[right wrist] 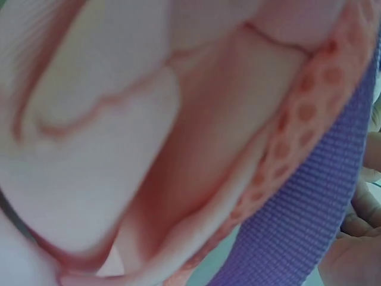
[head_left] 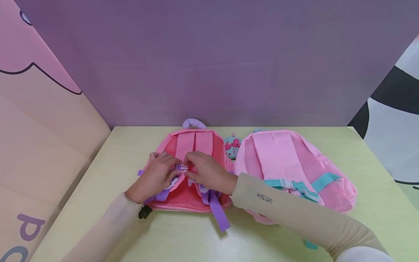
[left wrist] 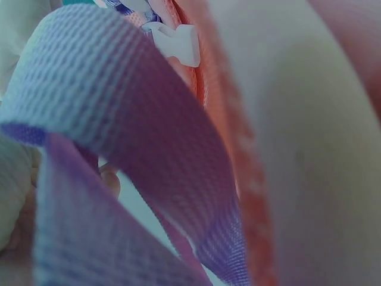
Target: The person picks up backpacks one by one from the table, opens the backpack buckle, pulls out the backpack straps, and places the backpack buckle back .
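Note:
In the head view a coral-pink backpack [head_left: 170, 145] lies with its shoulder straps facing up. My left hand [head_left: 158, 174] and right hand [head_left: 209, 169] meet over its middle, pinching a small white buckle [head_left: 184, 168] on the chest strap from both sides. Whether the buckle's halves are fully joined cannot be made out. Purple webbing [head_left: 220, 214] hangs off the bag's front edge. A loop of purple webbing [left wrist: 119, 77] fills much of the left wrist view, with a white plastic buckle piece [left wrist: 178, 43] behind it. Purple webbing [right wrist: 303, 196] also runs past coral mesh [right wrist: 297, 113] in the right wrist view.
A light pink backpack [head_left: 278, 153] with teal straps [head_left: 327, 181] lies to the right, partly under my right forearm. Between the bags sits a teal patterned round item [head_left: 232, 145]. A black buckle [head_left: 144, 211] lies by my left wrist. A purple wall [head_left: 229, 65] stands behind the table [head_left: 98, 182].

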Demonstrator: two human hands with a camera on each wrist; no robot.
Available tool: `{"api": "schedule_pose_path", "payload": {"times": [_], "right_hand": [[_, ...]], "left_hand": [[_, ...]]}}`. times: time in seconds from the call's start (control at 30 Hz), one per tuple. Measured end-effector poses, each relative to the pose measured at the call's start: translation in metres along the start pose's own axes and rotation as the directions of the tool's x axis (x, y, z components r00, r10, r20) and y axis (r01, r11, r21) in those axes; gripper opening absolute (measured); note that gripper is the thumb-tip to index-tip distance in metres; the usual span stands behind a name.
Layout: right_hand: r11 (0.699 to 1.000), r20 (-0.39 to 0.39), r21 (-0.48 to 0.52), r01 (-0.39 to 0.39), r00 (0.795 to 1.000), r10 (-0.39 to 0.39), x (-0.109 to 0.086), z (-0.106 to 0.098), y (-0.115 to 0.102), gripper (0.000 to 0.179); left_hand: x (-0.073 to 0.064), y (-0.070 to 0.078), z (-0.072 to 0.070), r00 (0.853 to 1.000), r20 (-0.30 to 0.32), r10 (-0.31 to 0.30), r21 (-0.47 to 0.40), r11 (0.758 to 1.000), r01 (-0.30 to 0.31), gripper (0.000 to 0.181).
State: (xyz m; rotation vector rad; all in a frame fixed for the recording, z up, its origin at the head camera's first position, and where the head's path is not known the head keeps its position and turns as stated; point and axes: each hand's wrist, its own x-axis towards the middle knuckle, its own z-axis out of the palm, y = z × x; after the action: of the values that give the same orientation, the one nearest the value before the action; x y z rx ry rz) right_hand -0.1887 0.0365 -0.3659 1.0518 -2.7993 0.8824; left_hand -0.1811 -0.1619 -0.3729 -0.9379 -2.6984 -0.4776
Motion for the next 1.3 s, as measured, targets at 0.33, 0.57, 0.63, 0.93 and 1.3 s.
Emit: {"api": "schedule_pose_path", "payload": {"times": [0.33, 0.57, 0.63, 0.93, 1.3], "right_hand": [[1.000, -0.014, 0.013, 0.022, 1.000, -0.021, -0.0002, 0.0006, 0.0003, 0.026], [1.000, -0.011, 0.006, 0.016, 1.000, -0.016, -0.0028, 0.0006, 0.0028, 0.022], [1.000, -0.004, 0.000, 0.010, 1.000, -0.010, -0.0036, 0.0010, 0.0039, 0.022], [0.997, 0.034, -0.074, 0.024, 0.999, -0.022, -0.0041, 0.0041, 0.0063, 0.028], [0.997, 0.028, -0.069, 0.020, 0.999, -0.018, -0.0036, 0.0045, 0.0069, 0.030]], "left_hand": [[0.0008, 0.0017, 0.0003, 1.000, 0.012, 0.002, -0.021, 1.000, -0.001, 0.040], [0.0008, 0.0010, 0.0012, 1.000, 0.005, 0.015, -0.046, 0.999, -0.015, 0.041], [0.0003, -0.0001, 0.0016, 1.000, 0.010, 0.010, -0.061, 0.998, -0.009, 0.038], [-0.0018, -0.0035, 0.0066, 0.993, 0.096, -0.071, -0.154, 0.984, 0.085, 0.036], [-0.0025, -0.0078, 0.0077, 0.996, 0.062, -0.071, -0.206, 0.975, 0.083, 0.042]]}}
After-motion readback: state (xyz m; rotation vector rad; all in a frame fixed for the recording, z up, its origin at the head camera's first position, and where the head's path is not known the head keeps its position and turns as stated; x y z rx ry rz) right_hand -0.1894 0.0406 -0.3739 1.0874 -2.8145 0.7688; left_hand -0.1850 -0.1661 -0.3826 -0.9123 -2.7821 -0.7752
